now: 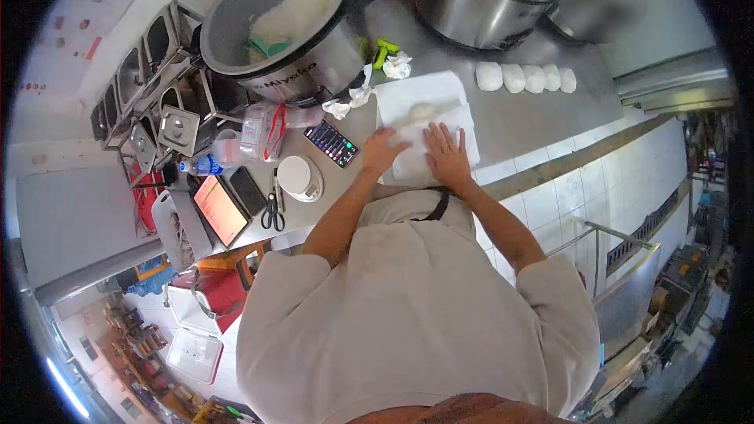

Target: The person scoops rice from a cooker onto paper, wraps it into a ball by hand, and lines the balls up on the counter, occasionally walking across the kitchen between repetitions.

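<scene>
White wrapping paper (404, 94) lies in layers on the steel counter in front of me, with a small pale mound (424, 113) in its middle, probably rice. My right hand (446, 154) is laid flat on the near part of the paper, fingers spread, just below the mound. At the paper's left edge rests my left hand (382, 151), its thumb held apart and its fingers slightly bent, with nothing visible in it. A row of several white wrapped packets (513, 78) stands to the right.
A large rice cooker (314, 63) holds white rice and a green scoop (276, 49). Nearby are a phone (331, 143), a kitchen scale (300, 177), scissors (272, 213), a tablet (221, 210), crumpled paper (397, 66) and a steel pot (483, 8). Metal containers (179, 129) hang at left.
</scene>
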The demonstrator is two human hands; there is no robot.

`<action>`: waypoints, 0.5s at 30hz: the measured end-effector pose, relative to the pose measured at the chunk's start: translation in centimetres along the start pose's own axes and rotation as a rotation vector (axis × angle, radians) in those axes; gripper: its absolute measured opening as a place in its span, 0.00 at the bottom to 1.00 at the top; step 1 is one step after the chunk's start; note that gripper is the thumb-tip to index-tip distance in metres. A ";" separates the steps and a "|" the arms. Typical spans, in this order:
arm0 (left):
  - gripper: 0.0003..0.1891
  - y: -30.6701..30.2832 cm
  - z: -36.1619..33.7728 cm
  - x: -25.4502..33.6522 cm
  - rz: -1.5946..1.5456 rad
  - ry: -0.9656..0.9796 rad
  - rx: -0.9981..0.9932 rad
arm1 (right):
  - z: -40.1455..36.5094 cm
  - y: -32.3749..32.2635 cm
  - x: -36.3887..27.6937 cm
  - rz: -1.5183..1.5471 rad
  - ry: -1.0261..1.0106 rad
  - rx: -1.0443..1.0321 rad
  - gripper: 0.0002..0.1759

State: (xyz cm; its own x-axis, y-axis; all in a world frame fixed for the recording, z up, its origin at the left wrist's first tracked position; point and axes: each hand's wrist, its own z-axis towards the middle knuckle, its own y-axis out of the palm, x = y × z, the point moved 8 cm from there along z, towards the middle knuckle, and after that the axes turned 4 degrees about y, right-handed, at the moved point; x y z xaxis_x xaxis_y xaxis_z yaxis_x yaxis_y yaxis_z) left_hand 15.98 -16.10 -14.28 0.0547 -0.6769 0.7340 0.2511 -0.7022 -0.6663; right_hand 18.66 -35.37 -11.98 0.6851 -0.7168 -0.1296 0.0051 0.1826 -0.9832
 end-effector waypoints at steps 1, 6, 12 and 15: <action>0.21 -0.1 -0.6 0.2 0.046 0.066 -0.034 | 0.2 0.2 0.1 0.017 0.016 0.002 0.40; 0.26 2.5 -0.8 -3.1 -0.530 -0.404 -0.188 | 0.6 0.9 0.0 0.043 0.071 -0.006 0.39; 0.27 2.3 3.0 -4.8 -0.096 -0.621 0.172 | -0.4 1.1 -0.3 0.056 0.058 -0.034 0.41; 0.29 4.8 5.4 -7.6 -0.004 -0.468 -0.103 | -0.1 1.6 -0.1 0.066 0.085 -0.054 0.40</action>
State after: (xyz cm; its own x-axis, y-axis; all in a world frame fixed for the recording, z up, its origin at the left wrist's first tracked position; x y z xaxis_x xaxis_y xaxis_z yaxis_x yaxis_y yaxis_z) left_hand 21.95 -13.10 -22.37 0.4895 -0.5188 0.7009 0.1560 -0.7387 -0.6558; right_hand 18.49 -35.08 -13.55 0.6186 -0.7591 -0.2027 -0.0792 0.1964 -0.9773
